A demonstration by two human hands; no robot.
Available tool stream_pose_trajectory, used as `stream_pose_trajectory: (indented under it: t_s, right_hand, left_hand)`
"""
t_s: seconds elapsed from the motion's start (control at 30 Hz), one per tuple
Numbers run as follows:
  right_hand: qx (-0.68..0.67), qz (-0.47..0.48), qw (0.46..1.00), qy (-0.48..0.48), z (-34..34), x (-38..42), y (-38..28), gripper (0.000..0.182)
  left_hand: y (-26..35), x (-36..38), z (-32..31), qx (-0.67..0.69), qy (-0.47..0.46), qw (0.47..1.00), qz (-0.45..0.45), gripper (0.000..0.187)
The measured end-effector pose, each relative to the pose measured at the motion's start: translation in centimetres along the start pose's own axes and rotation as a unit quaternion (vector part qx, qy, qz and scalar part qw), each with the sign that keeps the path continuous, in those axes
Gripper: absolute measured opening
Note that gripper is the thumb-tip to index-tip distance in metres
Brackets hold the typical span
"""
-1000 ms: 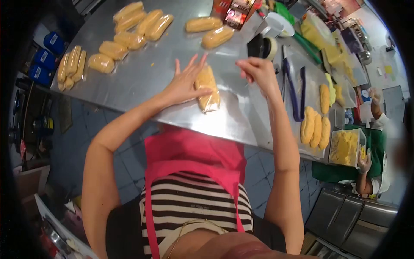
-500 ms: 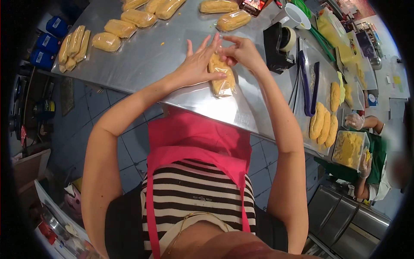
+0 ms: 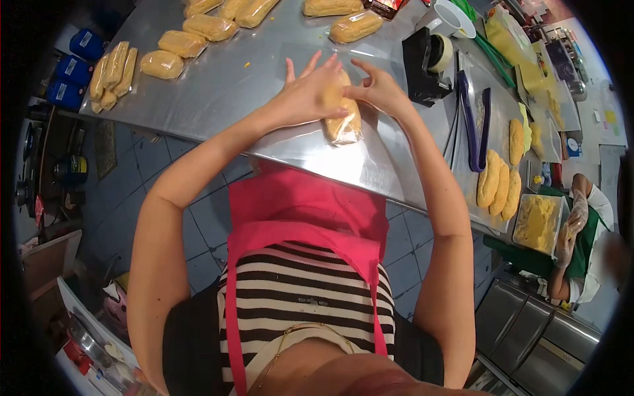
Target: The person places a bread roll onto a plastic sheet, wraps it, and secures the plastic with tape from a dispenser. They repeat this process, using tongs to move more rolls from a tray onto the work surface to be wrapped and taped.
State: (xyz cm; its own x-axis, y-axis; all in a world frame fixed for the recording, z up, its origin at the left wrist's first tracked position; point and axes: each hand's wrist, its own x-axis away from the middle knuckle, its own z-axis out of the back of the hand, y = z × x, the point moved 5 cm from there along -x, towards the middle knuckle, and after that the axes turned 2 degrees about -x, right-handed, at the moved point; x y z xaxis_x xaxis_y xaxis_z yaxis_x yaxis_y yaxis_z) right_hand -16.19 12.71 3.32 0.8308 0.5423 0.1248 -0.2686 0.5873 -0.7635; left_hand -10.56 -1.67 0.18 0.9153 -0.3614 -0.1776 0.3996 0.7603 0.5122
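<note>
A yellow durian piece wrapped in clear film (image 3: 346,125) lies on the steel table (image 3: 231,99) in front of me. My left hand (image 3: 308,92) presses flat on its left side, fingers spread. My right hand (image 3: 380,89) touches its upper right side, fingers pinched at the film. The upper part of the wrapped piece is hidden under my hands.
Several wrapped pieces (image 3: 173,45) lie at the table's far left and back. A black tape dispenser (image 3: 426,63), blue tongs (image 3: 474,125) and unwrapped yellow pieces (image 3: 496,186) sit to the right. A gloved person in a green apron (image 3: 581,244) works by a tray (image 3: 538,221).
My right hand came from above the table down to the wrapped piece, then slid to its upper right. My left hand moved further over the piece.
</note>
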Motion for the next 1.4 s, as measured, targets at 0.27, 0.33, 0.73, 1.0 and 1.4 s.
stream_pose_trajectory:
  t_s: [0.27,0.33,0.73,1.0,1.4]
  right_hand:
    - [0.079,0.239,0.898,0.360,16.9,15.1,-14.2,0.029]
    - [0.111,0.387,0.829,0.389,18.3,20.4,-19.1,0.062]
    - [-0.035,0.544,0.787,0.288,17.6,26.7,-22.3,0.058]
    - [-0.054,0.546,0.778,0.305,17.6,27.2,-20.2,0.056]
    - [-0.110,0.570,0.744,0.330,15.8,26.5,-16.7,0.052]
  left_hand:
    - [2.8,6.5,22.5,0.306,0.343,0.880,-0.120,0.049]
    - [6.8,8.6,26.5,0.276,0.334,0.870,-0.235,0.049]
    - [18.2,9.0,25.1,0.202,0.138,0.880,-0.408,0.049]
    - [18.2,9.1,24.4,0.185,0.153,0.883,-0.404,0.048]
    - [17.0,9.4,22.1,0.172,0.145,0.884,-0.410,0.048]
